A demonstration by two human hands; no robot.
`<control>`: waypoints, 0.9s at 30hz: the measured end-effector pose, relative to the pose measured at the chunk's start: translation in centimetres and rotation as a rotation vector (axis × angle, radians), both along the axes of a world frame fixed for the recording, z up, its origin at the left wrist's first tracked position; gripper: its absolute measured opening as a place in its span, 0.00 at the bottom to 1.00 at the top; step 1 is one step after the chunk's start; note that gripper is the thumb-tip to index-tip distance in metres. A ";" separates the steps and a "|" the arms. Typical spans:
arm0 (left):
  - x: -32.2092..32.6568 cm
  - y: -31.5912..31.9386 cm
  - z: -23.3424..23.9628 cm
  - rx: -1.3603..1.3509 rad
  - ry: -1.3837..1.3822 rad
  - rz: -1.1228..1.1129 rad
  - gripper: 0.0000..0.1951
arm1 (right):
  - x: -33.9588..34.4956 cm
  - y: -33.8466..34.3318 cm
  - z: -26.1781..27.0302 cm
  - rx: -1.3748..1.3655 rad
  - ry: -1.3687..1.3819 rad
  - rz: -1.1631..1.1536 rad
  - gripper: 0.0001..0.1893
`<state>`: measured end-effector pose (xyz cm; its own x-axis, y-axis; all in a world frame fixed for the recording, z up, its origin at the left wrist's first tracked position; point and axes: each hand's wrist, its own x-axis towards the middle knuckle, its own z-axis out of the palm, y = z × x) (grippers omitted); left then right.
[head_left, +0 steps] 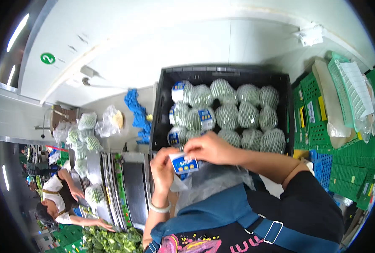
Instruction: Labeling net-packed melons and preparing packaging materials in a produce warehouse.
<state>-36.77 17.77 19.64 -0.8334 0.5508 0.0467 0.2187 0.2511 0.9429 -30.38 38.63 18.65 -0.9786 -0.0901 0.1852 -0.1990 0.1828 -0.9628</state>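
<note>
A blue-and-white printed label (185, 163) is pinched between my two hands at the near edge of a black plastic crate (223, 70). My left hand (162, 172) grips its left side, and my right hand (211, 148) has fingertips on its upper right. Inside the crate, rows of round green produce (227, 116) sit in white foam net sleeves, some looking film-wrapped. Similar blue-and-white labels (205, 117) are on several pieces at the left and middle. My right hand and forearm hide part of the nearest row. Below the label hangs clear plastic film (212, 178).
Left of the crate lie a blue cloth (137, 110) and clear bags (106, 121). More netted produce (87, 139) rests beside a metal conveyor (133, 186). A co-worker (56, 196) reaches toward leafy greens (111, 238). Green crates (311, 98) stand at the right.
</note>
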 end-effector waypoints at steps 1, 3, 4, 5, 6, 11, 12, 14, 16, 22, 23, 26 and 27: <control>0.2 -0.3 -0.4 -0.027 0.046 0.035 0.10 | 0.3 0.0 -0.1 0.028 -0.059 0.041 0.09; 0.4 0.1 -0.4 -0.032 0.123 0.054 0.09 | 0.3 0.3 -1.0 0.029 -0.119 0.096 0.08; 0.5 0.4 -0.2 -0.045 0.091 0.031 0.09 | 0.6 0.3 -1.7 -0.004 -0.135 0.108 0.09; 0.4 0.3 -0.7 -0.055 0.134 0.017 0.09 | 0.9 0.2 -2.0 -0.135 -0.167 0.108 0.08; 0.2 0.1 -1.6 -0.050 0.111 0.025 0.10 | 0.8 0.2 -2.3 -0.140 -0.219 0.108 0.09; -0.3 -0.9 -1.7 -0.039 0.057 0.037 0.04 | 0.0 0.5 -0.8 0.002 -0.234 0.112 0.12; -1.3 -1.0 -3.0 -0.018 0.078 0.046 0.04 | -0.7 1.0 -0.5 0.027 -0.179 0.120 0.12; -1.0 -0.1 -0.9 0.024 0.071 0.091 0.05 | -2.1 2.1 0.5 0.062 -0.202 0.180 0.12; -1.8 1.2 0.5 0.091 0.019 0.124 0.06 | -3.4 3.0 0.7 0.102 -0.225 0.171 0.12; -2.2 1.3 0.4 0.129 0.193 0.059 0.04 | -4.4 2.4 1.4 -0.111 0.143 0.026 0.16; -2.0 1.7 1.8 0.071 0.308 0.048 0.08 | -4.4 1.9 1.8 -0.214 0.091 0.056 0.19; -1.3 1.8 1.1 0.149 -0.073 0.086 0.04 | -3.2 2.2 0.9 0.185 -0.113 0.229 0.22; -1.5 1.5 0.6 0.025 -0.053 0.078 0.06 | -3.0 2.1 1.0 0.240 -0.179 0.224 0.23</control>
<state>-38.30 19.27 20.20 -0.8752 0.4836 0.0144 0.1493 0.2417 0.9588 -33.34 40.70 19.64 -0.9446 -0.3259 -0.0392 -0.0922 0.3781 -0.9212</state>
